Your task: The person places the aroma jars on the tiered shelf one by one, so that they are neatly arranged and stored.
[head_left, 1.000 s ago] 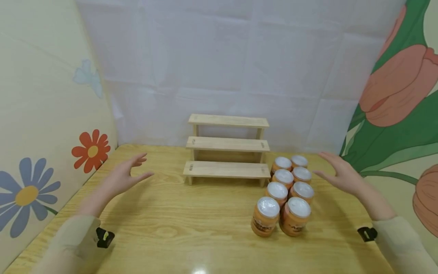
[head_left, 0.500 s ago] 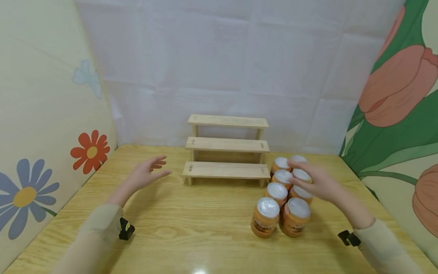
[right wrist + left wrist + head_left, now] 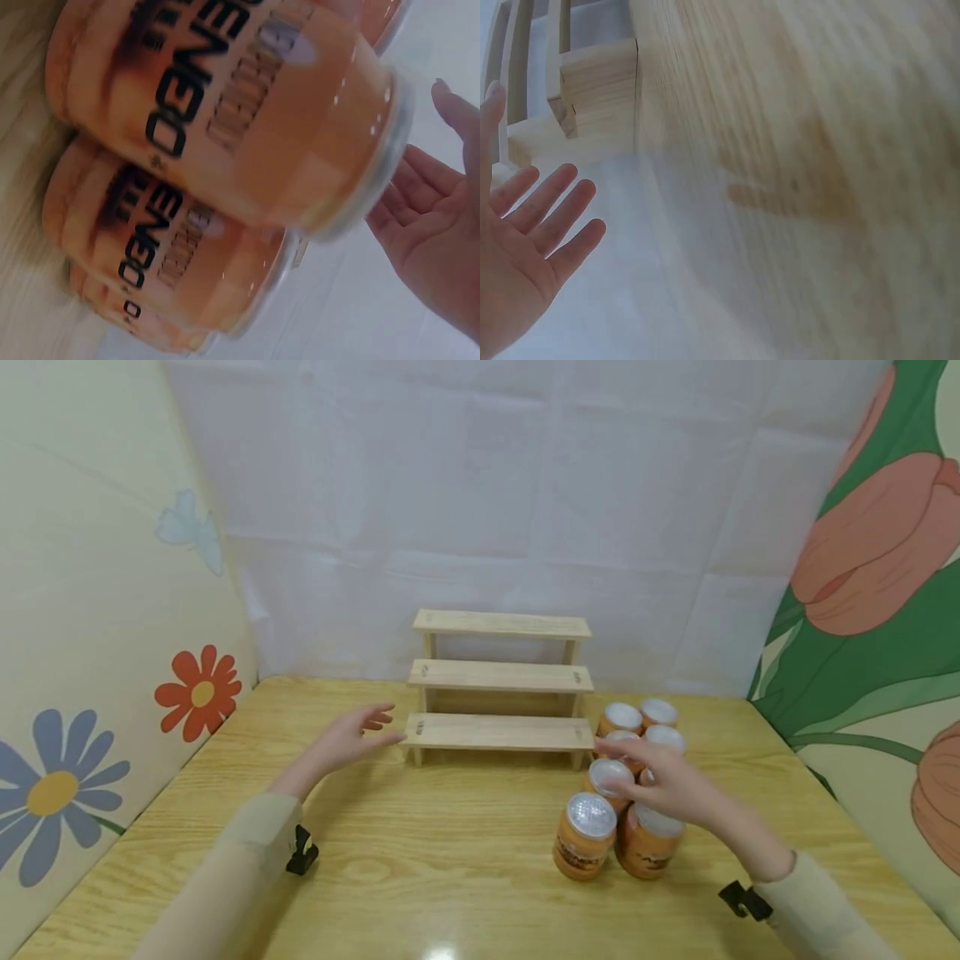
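Over the jar cluster at 4 o'clock on the table [image 3: 465, 860], right hand [image 3: 663, 781] now spread with fingers loose and straight, grip wide, holding nothing. Has come in from the far right edge within the last second and now covers the middle rows of the orange jars [image 3: 585, 837], fingertips above the white lids near the third pair back. In the right wrist view, same hand [image 3: 439, 225] shown palm-up beside the labelled jar walls [image 3: 247, 112], close but apart; contact not certain. Front pair of jars uncovered, nearest the viewer; back pair visible at 1 o'clock of the hand, just beside the right end of the wooden three-step shelf [image 3: 498, 681].

At 10 o'clock, left hand [image 3: 348, 742] also open, fingers relaxed, holding nothing; has drifted rightward toward the lowest step's left end, near it but not touching. Left wrist view: left palm [image 3: 525, 247] open, shelf end [image 3: 592, 97] just ahead.

Judged from this: both hands closing on their targets, no jar lifted yet, shelf steps bare.
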Action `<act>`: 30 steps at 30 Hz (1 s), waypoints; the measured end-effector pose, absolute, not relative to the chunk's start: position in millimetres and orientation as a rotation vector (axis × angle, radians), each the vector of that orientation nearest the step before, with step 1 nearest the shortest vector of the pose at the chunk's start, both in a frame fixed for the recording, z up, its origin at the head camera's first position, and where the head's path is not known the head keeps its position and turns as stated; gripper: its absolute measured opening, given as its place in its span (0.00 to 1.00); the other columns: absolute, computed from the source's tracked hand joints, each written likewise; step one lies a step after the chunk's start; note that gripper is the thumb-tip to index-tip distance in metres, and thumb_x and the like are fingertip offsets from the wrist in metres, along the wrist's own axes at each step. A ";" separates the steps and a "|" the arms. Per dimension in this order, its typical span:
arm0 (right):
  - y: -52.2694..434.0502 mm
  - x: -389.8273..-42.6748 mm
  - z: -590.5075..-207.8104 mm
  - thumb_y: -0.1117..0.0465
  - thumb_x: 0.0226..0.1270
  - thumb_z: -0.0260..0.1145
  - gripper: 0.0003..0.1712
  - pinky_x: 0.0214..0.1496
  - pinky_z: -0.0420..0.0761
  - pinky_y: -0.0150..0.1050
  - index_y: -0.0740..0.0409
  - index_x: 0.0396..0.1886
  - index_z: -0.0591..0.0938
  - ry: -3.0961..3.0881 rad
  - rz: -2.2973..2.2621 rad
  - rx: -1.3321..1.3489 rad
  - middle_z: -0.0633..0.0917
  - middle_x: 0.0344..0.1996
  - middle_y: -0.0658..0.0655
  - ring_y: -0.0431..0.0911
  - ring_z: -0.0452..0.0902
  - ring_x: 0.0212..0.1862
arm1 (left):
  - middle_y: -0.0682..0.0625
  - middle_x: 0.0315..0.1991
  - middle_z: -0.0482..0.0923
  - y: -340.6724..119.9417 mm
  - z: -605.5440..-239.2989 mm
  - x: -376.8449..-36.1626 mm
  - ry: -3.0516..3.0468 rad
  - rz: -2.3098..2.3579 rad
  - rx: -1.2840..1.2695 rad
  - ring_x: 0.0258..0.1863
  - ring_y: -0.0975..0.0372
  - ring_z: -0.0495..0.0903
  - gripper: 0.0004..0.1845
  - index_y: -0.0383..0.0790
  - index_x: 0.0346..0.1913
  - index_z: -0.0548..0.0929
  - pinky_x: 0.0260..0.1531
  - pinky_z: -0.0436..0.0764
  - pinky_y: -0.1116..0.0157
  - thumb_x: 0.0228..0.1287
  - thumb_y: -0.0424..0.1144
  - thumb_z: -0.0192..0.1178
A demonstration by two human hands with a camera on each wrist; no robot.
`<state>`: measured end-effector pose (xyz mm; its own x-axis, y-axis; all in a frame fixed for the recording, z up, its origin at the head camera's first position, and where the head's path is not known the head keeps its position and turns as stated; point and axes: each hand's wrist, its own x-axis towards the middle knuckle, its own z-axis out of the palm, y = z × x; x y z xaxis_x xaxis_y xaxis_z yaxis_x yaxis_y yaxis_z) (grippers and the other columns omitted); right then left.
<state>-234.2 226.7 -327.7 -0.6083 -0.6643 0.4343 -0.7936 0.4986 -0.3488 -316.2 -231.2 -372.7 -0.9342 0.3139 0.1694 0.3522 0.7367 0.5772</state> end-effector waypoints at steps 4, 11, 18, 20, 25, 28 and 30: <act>221.0 -228.1 -329.8 0.59 0.62 0.67 0.27 0.33 0.82 0.34 0.62 0.60 0.75 -2.567 0.827 1.235 0.83 0.49 0.57 0.47 0.81 0.43 | 0.32 0.58 0.73 -225.9 -375.1 -322.5 -2.861 -0.971 -0.563 0.55 0.42 0.74 0.38 0.32 0.68 0.62 0.55 0.72 0.43 0.66 0.56 0.55; 212.4 -221.1 -338.2 0.56 0.60 0.69 0.30 0.37 0.83 0.33 0.64 0.60 0.74 -2.643 0.884 1.302 0.82 0.47 0.60 0.43 0.79 0.42 | 0.34 0.55 0.75 -224.6 -381.8 -326.7 -2.861 -0.928 -0.564 0.54 0.43 0.75 0.35 0.33 0.67 0.64 0.55 0.72 0.43 0.67 0.55 0.54; 206.1 -212.8 -340.9 0.49 0.55 0.71 0.35 0.42 0.81 0.35 0.59 0.60 0.75 -2.738 0.841 1.240 0.80 0.51 0.57 0.47 0.76 0.49 | 0.36 0.53 0.78 -223.7 -383.1 -327.6 -2.858 -0.799 -0.610 0.53 0.45 0.76 0.35 0.34 0.66 0.67 0.52 0.74 0.44 0.65 0.56 0.55; 205.0 -210.3 -340.8 0.48 0.54 0.71 0.36 0.45 0.81 0.37 0.58 0.60 0.75 -2.754 0.800 1.223 0.80 0.52 0.56 0.49 0.75 0.52 | 0.36 0.53 0.78 -224.0 -382.8 -327.7 -2.861 -0.757 -0.623 0.53 0.45 0.77 0.34 0.34 0.66 0.67 0.52 0.75 0.45 0.65 0.55 0.56; 203.6 -207.3 -341.8 0.47 0.54 0.72 0.34 0.46 0.80 0.39 0.57 0.59 0.76 -2.765 0.748 1.199 0.80 0.53 0.55 0.50 0.75 0.53 | 0.37 0.56 0.76 -222.5 -383.9 -327.1 -2.869 -0.708 -0.665 0.54 0.46 0.76 0.34 0.35 0.66 0.66 0.53 0.74 0.45 0.66 0.56 0.53; 202.2 -207.6 -343.5 0.48 0.53 0.72 0.33 0.46 0.80 0.39 0.57 0.57 0.77 -2.742 0.755 1.174 0.81 0.52 0.54 0.49 0.76 0.52 | 0.37 0.59 0.73 -219.6 -384.7 -327.0 -2.868 -0.715 -0.701 0.56 0.46 0.75 0.34 0.34 0.66 0.66 0.54 0.74 0.45 0.67 0.56 0.53; 200.8 -207.3 -344.9 0.48 0.52 0.73 0.33 0.45 0.80 0.39 0.57 0.57 0.78 -2.738 0.764 1.155 0.81 0.52 0.54 0.49 0.75 0.52 | 0.37 0.61 0.71 -217.9 -386.3 -326.4 -2.869 -0.731 -0.718 0.56 0.46 0.74 0.34 0.34 0.66 0.67 0.55 0.73 0.46 0.67 0.55 0.52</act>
